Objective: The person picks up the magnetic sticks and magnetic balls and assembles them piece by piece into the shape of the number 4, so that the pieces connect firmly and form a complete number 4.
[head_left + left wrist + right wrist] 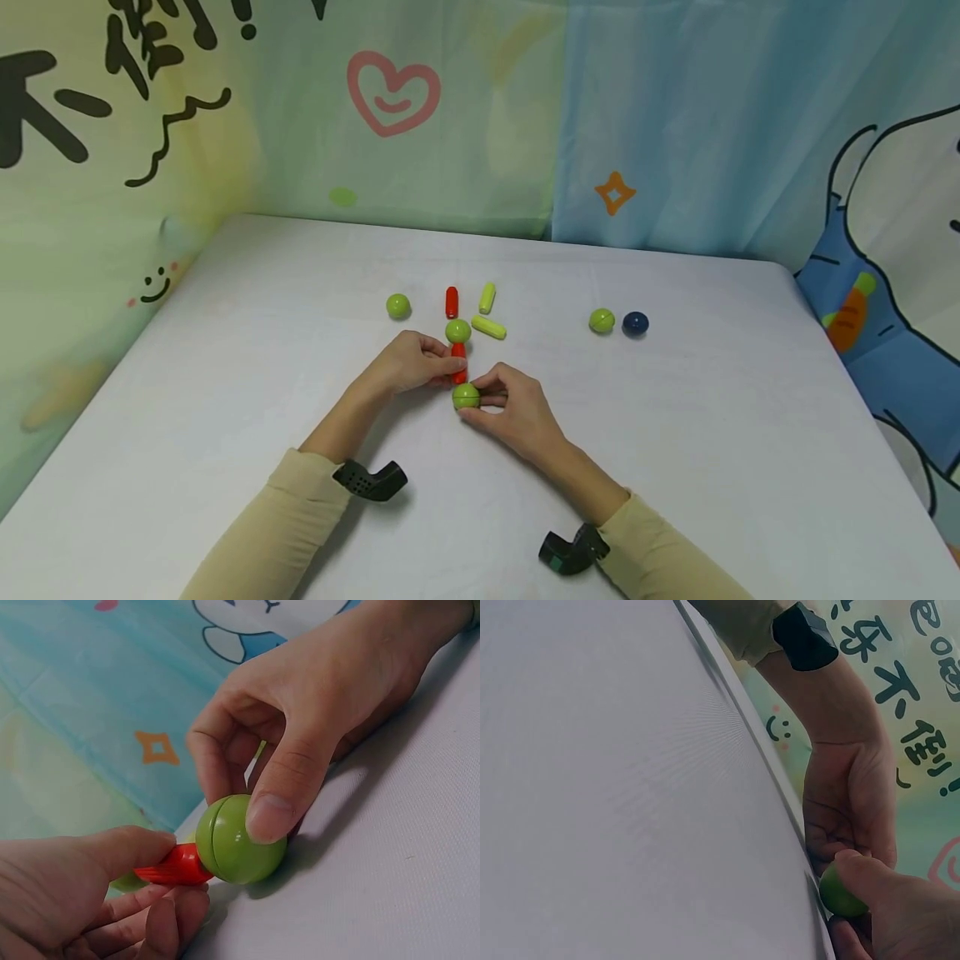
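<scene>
My left hand [411, 362] pinches a short red rod [459, 367] between thumb and fingers. At the rod's near end sits a green ball [466, 397] with a seam around it, and my right hand [517, 410] grips that ball from the right. In the left wrist view the red rod [180, 865] meets the green ball [238, 840] end-on. Another green ball [458, 332] touches or nearly touches the rod's far end. Beyond it lies a second red rod [452, 302], roughly in line. The right wrist view shows the held ball [843, 891] partly behind my thumb.
Two yellow-green rods, one upper [487, 297] and one lower [489, 327], lie just right of the row. A loose green ball [398, 306] rests to its left. Farther right, a green ball [602, 321] and a dark blue ball [635, 324] stand on the white table [712, 400].
</scene>
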A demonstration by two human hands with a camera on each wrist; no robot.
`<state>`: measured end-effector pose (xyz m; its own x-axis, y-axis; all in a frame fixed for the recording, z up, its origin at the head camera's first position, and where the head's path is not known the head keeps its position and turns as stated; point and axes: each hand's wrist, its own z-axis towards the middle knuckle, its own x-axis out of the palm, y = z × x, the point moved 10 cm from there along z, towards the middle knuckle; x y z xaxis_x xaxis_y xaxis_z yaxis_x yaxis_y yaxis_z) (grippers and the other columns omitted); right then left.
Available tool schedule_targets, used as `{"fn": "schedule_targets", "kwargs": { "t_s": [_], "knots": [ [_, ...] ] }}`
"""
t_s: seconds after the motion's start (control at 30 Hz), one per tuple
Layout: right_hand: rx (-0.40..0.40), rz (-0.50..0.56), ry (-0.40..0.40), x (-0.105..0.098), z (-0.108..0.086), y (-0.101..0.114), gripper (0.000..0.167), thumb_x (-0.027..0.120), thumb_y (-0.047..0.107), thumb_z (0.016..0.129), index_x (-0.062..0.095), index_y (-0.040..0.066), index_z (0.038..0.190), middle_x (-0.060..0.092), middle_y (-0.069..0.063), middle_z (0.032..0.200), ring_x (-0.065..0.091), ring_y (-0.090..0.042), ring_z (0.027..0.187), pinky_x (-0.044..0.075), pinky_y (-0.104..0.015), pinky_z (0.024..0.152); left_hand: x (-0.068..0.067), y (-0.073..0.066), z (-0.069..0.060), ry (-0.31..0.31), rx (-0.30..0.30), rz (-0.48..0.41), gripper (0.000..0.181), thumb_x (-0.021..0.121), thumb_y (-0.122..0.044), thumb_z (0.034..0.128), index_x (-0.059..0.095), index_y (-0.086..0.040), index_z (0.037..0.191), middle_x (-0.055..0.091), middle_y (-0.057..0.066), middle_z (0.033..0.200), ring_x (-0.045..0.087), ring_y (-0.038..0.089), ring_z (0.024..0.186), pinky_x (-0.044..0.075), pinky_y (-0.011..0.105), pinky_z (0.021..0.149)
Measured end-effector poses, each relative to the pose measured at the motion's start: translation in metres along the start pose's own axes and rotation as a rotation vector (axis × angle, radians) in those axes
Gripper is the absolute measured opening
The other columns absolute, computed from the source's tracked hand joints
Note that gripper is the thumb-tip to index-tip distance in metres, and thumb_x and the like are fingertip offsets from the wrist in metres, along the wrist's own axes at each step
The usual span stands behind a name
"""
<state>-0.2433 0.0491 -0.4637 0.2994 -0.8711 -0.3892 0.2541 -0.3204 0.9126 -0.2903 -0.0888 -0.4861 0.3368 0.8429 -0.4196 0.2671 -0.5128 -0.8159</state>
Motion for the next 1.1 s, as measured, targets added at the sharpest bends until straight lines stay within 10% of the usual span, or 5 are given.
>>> {"fn": "schedule_targets", "kwargs": {
  "t_s": [0.83, 1.1],
  "knots": [
    [-0.076, -0.134, -0.013, 0.005, -0.001, 0.011, 0.034, 0.081, 0.010, 0.073, 0.057, 0.005, 0.097, 0.061, -0.005, 0.096, 0.069, -0.015, 0.086, 0.054, -0.020, 0.076, 0.000, -0.003, -0.001, -0.005, 0.004, 0.035, 0.027, 0.073, -0.030, 0.0824, 0.069, -0.005, 0.092, 0.072, 0.004, 0.073, 0.067, 0.009, 0.066, 0.051, 0.023, 0.065],
    [-0.068, -0.117, -0.045, -0.001, -0.002, 0.008, 0.011, 0.067, 0.015, 0.086, 0.060, 0.009, 0.090, 0.063, -0.001, 0.091, 0.066, -0.011, 0.085, 0.053, -0.020, 0.077, -0.002, -0.007, -0.005, -0.052, 0.028, 0.109, 0.026, 0.074, -0.032, 0.0812, 0.071, -0.007, 0.089, 0.068, 0.000, 0.070, 0.059, 0.008, 0.064, 0.044, 0.021, 0.058]
  ]
}}
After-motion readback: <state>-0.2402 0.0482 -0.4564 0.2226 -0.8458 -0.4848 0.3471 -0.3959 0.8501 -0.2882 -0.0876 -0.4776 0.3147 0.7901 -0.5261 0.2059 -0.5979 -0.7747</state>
